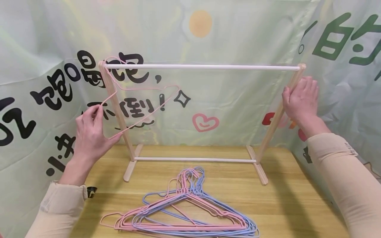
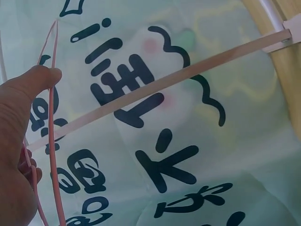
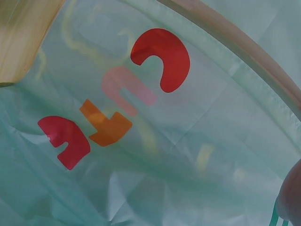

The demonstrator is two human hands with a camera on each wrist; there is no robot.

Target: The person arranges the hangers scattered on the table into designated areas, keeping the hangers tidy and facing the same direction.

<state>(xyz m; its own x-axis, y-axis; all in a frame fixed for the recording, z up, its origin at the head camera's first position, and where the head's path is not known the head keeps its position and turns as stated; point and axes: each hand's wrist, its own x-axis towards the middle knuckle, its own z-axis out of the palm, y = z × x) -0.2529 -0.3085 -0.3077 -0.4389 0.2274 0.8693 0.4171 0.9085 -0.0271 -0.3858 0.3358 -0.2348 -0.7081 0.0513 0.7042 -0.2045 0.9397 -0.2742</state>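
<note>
A pink wire hanger (image 1: pixel 143 88) is in my left hand (image 1: pixel 92 132), held by its side near the rack's left post. Its hook arcs above the left end of the rack's white top bar (image 1: pixel 202 67). In the left wrist view, the thumb of the left hand (image 2: pixel 19 103) lies against the hanger's pink wire (image 2: pixel 54 174). With the thumb on one side and fingers on the other, my right hand (image 1: pixel 302 97) holds the right wooden post (image 1: pixel 275 120) just below its top. Only a fingertip of that hand shows in the right wrist view.
Several pink and blue hangers (image 1: pixel 190 227) lie overlapped on the wooden table (image 1: pixel 282 195) in front of the rack. The rack's feet (image 1: pixel 261 174) and lower white bar (image 1: pixel 193 159) stand behind them. A printed green curtain (image 1: pixel 238 36) hangs at the back and sides.
</note>
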